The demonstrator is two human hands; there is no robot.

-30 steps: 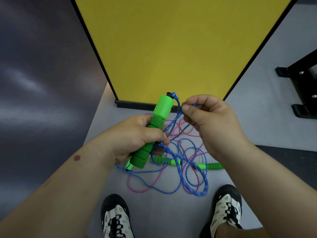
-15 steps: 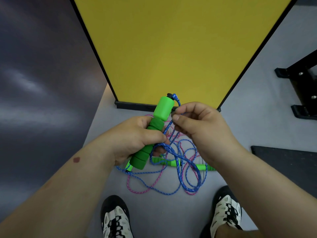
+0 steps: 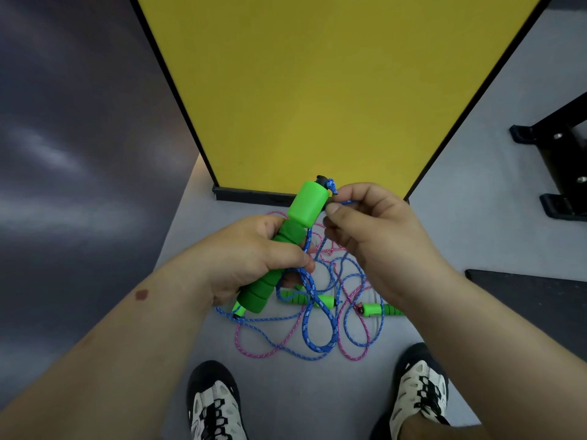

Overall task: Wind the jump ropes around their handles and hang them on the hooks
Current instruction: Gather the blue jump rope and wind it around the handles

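Observation:
My left hand (image 3: 251, 255) grips a green foam jump-rope handle (image 3: 305, 208) that tilts up to the right, its black cap and blue knot at the top. Right beside the handle's top, my right hand (image 3: 374, 230) pinches the blue rope (image 3: 317, 306) between thumb and fingers. The blue rope runs down past my left thumb and hangs in a long loop to the floor. A pink rope (image 3: 254, 349) lies tangled with it on the grey floor, along with two more green handles (image 3: 317, 300) (image 3: 378, 309). No hooks are in view.
A yellow panel (image 3: 317, 90) with a black frame stands straight ahead, its base just beyond the ropes. A dark wall fills the left side. A black metal stand (image 3: 559, 173) sits at the right, and a dark mat (image 3: 533, 300) lies below it. My two shoes (image 3: 216, 404) (image 3: 419, 389) are near the ropes.
My right hand has moved left with the blue rope, closing in on the top of the handle. The left hand has kept its grip on the handle.

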